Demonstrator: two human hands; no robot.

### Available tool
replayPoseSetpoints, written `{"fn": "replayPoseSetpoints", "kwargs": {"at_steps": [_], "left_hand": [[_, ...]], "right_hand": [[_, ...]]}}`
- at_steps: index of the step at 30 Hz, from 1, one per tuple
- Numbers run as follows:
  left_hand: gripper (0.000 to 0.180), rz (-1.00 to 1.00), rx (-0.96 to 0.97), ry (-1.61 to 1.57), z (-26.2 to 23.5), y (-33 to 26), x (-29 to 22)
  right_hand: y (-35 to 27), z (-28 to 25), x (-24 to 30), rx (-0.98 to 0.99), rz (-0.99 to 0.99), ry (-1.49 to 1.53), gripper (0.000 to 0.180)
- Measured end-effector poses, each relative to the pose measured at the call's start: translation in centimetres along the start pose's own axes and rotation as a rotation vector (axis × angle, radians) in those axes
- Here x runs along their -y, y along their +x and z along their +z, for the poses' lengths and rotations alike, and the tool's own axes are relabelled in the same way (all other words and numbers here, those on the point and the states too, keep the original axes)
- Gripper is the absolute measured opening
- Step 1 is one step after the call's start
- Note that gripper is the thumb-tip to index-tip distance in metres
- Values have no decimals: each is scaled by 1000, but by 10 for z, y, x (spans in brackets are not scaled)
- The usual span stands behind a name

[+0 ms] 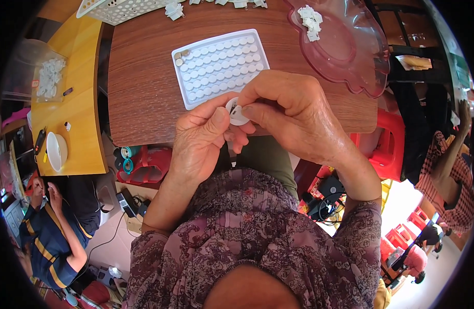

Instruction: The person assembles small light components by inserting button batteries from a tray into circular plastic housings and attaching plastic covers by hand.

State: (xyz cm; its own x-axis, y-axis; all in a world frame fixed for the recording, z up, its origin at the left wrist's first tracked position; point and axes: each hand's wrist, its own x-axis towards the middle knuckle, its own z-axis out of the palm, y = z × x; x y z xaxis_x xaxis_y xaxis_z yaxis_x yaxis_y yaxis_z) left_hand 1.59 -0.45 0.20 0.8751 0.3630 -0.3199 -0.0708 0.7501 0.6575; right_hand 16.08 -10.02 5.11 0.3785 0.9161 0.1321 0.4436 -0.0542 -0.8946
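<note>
Just in front of the table's near edge, my left hand (198,136) is closed on a round white plastic piece (239,117) with small dark parts inside, gripping it between thumb and fingers. My right hand (291,113) pinches at the same piece's right and upper edge; whether a smaller part is between its fingertips is hidden. Beyond my hands lies a white tray (184,87) filled with rows of white round discs. In its far left corner sit a few discs that look tan or metallic.
A pink scalloped see-through tray (319,59) holds white plastic pieces (311,21) at the far right. A white perforated basket (121,11) and loose white pieces (174,9) stand at the back. Left is a yellow table (85,123) with a white bowl (56,151). Other people work nearby.
</note>
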Motion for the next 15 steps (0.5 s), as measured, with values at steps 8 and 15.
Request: {"fn": "replayPoseSetpoints", "kwargs": {"at_steps": [8, 15], "left_hand": [[41, 18, -17, 22, -1, 0, 3], [41, 37, -37, 20, 1, 0, 1]], "right_hand": [[0, -4, 3, 85, -67, -151, 7], [-10, 9, -1, -79, -175, -279, 14]]}}
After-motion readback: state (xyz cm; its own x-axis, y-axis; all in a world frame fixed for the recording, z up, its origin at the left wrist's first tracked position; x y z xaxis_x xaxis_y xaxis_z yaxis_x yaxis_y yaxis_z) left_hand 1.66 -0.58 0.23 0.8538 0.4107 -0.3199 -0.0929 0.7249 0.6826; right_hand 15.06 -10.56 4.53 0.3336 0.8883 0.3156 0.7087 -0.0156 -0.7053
